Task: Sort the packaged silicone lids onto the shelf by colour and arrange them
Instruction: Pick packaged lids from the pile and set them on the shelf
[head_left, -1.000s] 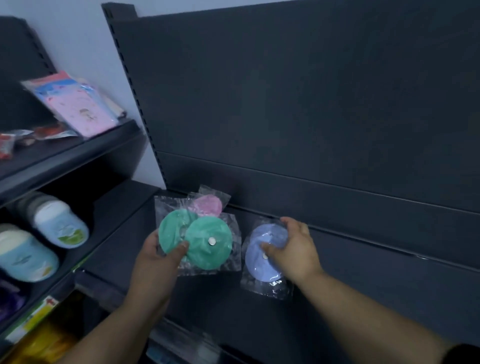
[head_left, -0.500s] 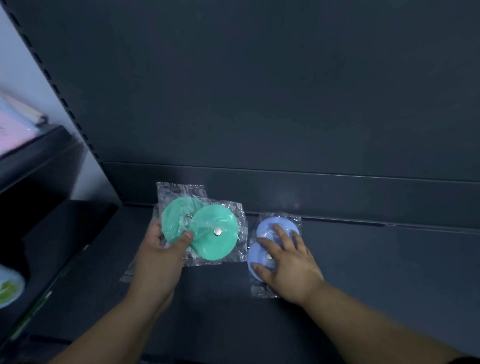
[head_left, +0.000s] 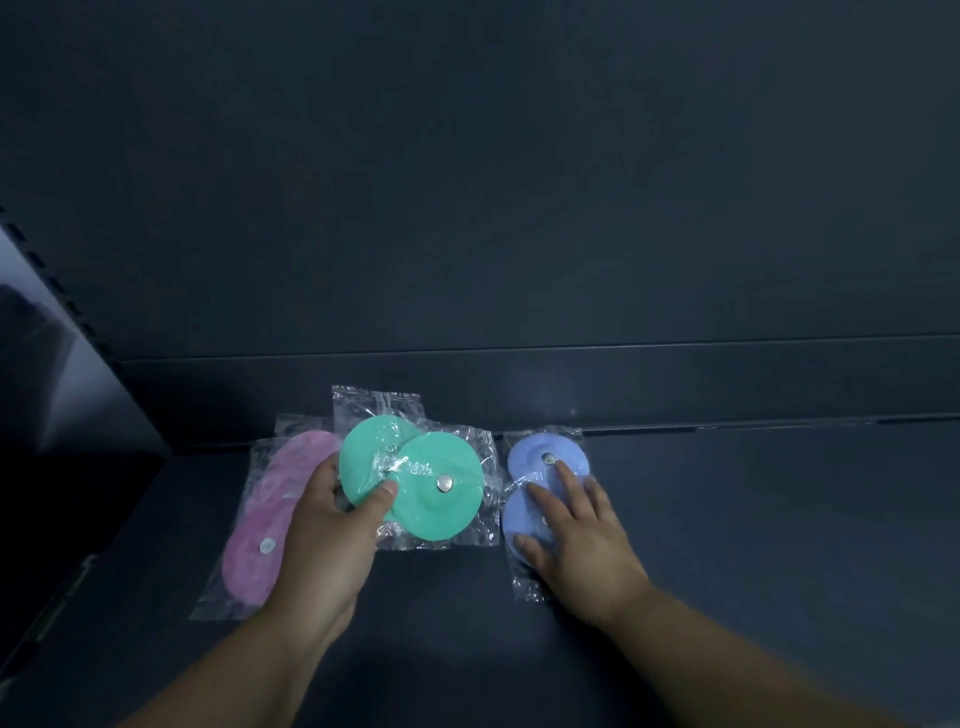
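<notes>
Two packaged green lids (head_left: 415, 483) in clear bags are held a little above the dark shelf (head_left: 753, 519); my left hand (head_left: 327, 540) grips them, thumb on top. Pink lids in a clear packet (head_left: 270, 519) lie flat on the shelf at the left, partly hidden behind my left hand. To the right, a packet with two blue lids (head_left: 540, 483) lies on the shelf. My right hand (head_left: 582, 540) rests flat on the blue packet with straight, spread fingers.
The shelf's dark back panel (head_left: 519, 208) rises right behind the packets. A slotted upright (head_left: 57, 296) stands at the left, with the shelf's front edge (head_left: 47, 613) at the lower left. Bare shelf surface stretches to the right of the blue lids.
The view has tilted down and closer. The pink packet now shows lying on the shelf left of my left hand. My right hand stays flat on the blue packet.
</notes>
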